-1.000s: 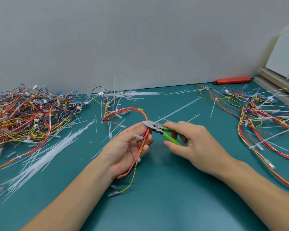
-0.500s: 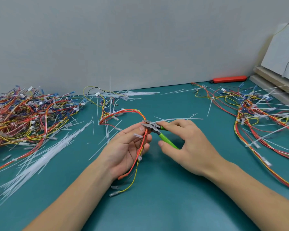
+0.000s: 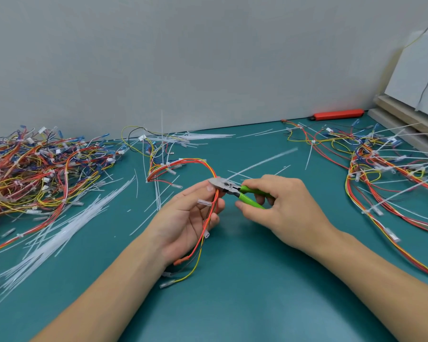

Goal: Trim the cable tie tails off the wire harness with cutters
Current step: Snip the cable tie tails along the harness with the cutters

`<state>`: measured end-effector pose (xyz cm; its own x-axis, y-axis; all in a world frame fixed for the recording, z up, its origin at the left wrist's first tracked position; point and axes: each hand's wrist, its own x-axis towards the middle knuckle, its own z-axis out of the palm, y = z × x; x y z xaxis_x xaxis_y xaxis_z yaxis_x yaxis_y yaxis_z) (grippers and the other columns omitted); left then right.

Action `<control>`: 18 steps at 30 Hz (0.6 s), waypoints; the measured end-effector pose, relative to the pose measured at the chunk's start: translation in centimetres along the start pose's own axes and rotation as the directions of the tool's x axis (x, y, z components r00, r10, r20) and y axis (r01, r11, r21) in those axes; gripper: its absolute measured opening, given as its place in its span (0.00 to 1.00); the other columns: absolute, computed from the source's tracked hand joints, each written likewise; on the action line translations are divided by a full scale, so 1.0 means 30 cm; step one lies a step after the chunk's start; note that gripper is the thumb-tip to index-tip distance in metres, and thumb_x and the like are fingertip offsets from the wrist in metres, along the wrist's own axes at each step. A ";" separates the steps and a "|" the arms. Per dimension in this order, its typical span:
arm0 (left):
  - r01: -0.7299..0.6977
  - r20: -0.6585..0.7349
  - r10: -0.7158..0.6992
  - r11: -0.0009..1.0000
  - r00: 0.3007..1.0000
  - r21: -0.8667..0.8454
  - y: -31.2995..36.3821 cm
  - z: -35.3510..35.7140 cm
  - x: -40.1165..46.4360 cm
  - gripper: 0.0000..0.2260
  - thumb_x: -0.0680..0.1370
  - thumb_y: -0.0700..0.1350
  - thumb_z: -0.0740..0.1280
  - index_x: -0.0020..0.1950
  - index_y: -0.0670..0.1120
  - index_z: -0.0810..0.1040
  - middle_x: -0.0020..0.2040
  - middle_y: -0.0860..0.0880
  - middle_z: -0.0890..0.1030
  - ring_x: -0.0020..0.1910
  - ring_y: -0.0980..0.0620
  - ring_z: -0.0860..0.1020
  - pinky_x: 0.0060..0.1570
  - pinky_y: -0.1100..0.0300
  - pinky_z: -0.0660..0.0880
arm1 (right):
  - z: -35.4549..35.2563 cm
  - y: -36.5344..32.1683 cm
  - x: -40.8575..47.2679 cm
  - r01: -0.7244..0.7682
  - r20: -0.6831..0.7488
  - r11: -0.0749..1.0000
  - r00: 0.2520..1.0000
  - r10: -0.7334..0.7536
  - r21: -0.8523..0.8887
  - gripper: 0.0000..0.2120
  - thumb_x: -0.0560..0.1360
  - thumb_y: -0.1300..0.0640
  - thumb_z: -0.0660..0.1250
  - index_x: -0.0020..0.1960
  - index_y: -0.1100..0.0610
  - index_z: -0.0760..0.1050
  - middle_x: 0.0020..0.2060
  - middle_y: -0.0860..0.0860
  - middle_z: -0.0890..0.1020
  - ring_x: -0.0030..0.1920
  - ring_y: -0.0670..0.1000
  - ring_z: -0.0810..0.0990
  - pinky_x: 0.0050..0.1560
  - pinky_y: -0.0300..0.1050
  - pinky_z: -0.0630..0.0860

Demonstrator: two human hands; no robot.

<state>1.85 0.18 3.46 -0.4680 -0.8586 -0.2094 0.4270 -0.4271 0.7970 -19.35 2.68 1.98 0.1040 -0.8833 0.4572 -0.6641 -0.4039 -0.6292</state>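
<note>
My left hand (image 3: 183, 220) holds a red, orange and yellow wire harness (image 3: 209, 218) just above the green table; the fingers curl round the bundle and the thumb tip presses near the top. The harness loops away to the left and its loose ends hang below my palm. My right hand (image 3: 279, 208) grips green-handled cutters (image 3: 235, 190), whose metal jaws lie at the harness by my left thumb. A blurred white cable tie tail (image 3: 267, 160) streaks across the table just beyond the cutters. More tie tails (image 3: 162, 134) stand up from the far loop of the harness.
A big tangle of harnesses (image 3: 35, 174) lies at the left, with a heap of cut white tails (image 3: 67, 225) in front of it. More harnesses with long tails (image 3: 386, 174) spread at the right. A red tool (image 3: 339, 114) lies by the back wall, and stacked boards (image 3: 405, 117) stand at the far right.
The long white tail at the cutter jaws has come away from the harness and now shows as a blurred streak beyond the cutters. Both hands stay almost where they were.
</note>
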 end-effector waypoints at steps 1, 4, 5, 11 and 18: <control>0.001 0.002 -0.001 1.000 1.000 0.000 0.000 0.001 0.000 0.10 0.74 0.42 0.71 0.54 0.45 0.87 0.47 0.48 0.84 0.38 0.54 0.81 0.30 0.65 0.77 | -0.003 0.000 0.002 0.003 -0.003 1.000 1.000 -0.003 -0.006 0.13 0.72 0.40 0.71 0.53 0.44 0.81 0.36 0.45 0.76 0.38 0.48 0.74 0.39 0.47 0.72; 0.001 0.001 -0.001 1.000 1.000 0.005 -0.001 0.005 -0.001 0.11 0.72 0.43 0.72 0.53 0.45 0.87 0.47 0.48 0.84 0.38 0.54 0.82 0.30 0.65 0.77 | -0.001 0.000 -0.004 0.011 0.006 1.000 1.000 -0.010 -0.027 0.11 0.74 0.42 0.72 0.54 0.44 0.81 0.37 0.44 0.76 0.40 0.47 0.74 0.43 0.49 0.74; 0.001 -0.001 -0.001 1.000 1.000 0.005 0.000 0.005 -0.001 0.11 0.71 0.43 0.73 0.52 0.46 0.87 0.47 0.48 0.84 0.38 0.54 0.82 0.30 0.65 0.77 | 0.004 0.000 -0.008 0.018 0.008 0.999 1.000 -0.017 -0.037 0.11 0.75 0.43 0.72 0.56 0.44 0.81 0.39 0.43 0.77 0.43 0.47 0.75 0.47 0.50 0.75; 0.018 -0.012 -0.018 0.999 1.000 0.033 0.005 0.006 -0.005 0.11 0.70 0.45 0.73 0.52 0.46 0.88 0.49 0.48 0.85 0.38 0.55 0.82 0.29 0.66 0.76 | 0.003 -0.021 -0.013 0.011 0.000 0.997 1.000 -0.011 -0.079 0.24 0.73 0.42 0.71 0.67 0.47 0.80 0.56 0.44 0.81 0.61 0.49 0.74 0.66 0.56 0.71; 0.042 -0.022 -0.040 0.997 0.999 0.062 0.011 0.010 -0.009 0.11 0.70 0.45 0.73 0.51 0.47 0.88 0.46 0.49 0.85 0.36 0.56 0.82 0.28 0.67 0.75 | 0.001 -0.018 -0.009 0.017 0.010 0.996 1.000 -0.016 -0.088 0.22 0.73 0.44 0.72 0.66 0.47 0.81 0.57 0.43 0.81 0.63 0.49 0.74 0.65 0.58 0.71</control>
<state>1.89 0.37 3.96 -0.4679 -0.8466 -0.2536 0.3581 -0.4440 0.8214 -19.00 3.13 2.16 0.1224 -0.8790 0.4609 -0.7249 -0.3963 -0.5634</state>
